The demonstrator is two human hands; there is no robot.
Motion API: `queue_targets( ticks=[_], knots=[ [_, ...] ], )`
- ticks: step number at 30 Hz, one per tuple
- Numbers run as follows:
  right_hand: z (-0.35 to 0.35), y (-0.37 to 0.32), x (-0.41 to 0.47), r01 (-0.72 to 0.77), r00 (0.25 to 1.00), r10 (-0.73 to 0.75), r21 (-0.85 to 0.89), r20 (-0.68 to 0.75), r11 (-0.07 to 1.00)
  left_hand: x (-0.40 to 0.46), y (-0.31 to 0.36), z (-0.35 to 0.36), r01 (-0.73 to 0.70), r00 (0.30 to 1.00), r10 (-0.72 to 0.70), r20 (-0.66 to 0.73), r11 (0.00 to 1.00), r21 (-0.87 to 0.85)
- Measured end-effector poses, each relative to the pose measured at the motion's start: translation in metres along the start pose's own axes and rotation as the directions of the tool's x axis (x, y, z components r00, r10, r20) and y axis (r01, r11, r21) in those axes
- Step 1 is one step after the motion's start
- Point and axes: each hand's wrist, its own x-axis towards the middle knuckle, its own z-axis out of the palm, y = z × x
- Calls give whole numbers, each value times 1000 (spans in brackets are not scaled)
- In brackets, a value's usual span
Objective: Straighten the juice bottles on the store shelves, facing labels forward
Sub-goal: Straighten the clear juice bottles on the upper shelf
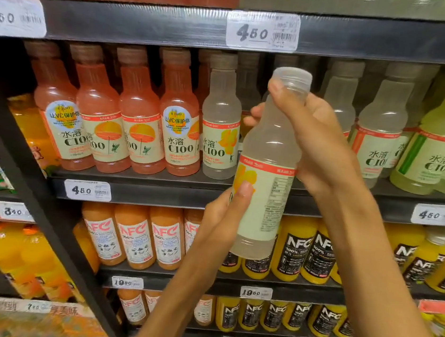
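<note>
Both hands are on one cloudy juice bottle (268, 173), held up off the middle shelf (185, 192). Right hand (318, 148) wraps the neck and shoulder, left hand (227, 216) pinches the lower label, thumb in front. Label's turned sideways, nutrition text showing.

Held bottle (270, 151) of frosted translucent plastic with smooth glossy highlights, ribbed translucent plastic cap (292, 78), smooth printed label (263, 200) with slight sheen, shelf edge (176, 27) dark, matt, finely ribbed, price tags (262, 30) white paper under clear glossy cover
</note>
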Motion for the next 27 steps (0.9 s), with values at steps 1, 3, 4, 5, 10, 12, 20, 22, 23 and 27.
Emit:
queue_targets(
  ticks=[1,3,4,5,10,12,20,22,23,27],
  knots=[
    [0,-2,0,-38,999,36,39,29,999,0,-1,1,11,1000,-12,-22,999,-45],
    [-1,-4,1,-116,988,101,128,120,985,0,-3,0,58,998,-56,17,986,-159],
    [-1,-4,1,-146,978,116,168,176,975,-1,-2,-1,89,993,-69,91,965,-246],
    [0,-2,0,-167,967,118,209,226,964,-3,-1,0,134,981,-80,175,936,-325],
    [3,0,-1,-82,971,19,260,236,962,-1,-6,1,119,991,-104,86,974,-194],
    [0,0,-2,4,993,-16,100,118,995,-1,-3,-2,23,999,-25,-32,999,-37],
    [-5,2,-4,-46,995,48,-26,93,999,-6,-1,9,87,994,-91,-57,994,-72],
    [-5,3,-3,-88,989,72,119,133,989,-10,2,7,197,980,-190,59,970,-143],
    [-4,5,-3,-121,983,89,205,158,971,-11,3,8,240,969,-224,104,954,-181],
    [-5,9,3,-211,977,189,279,104,937,-15,8,9,317,944,-273,188,908,-273]
  ],
)
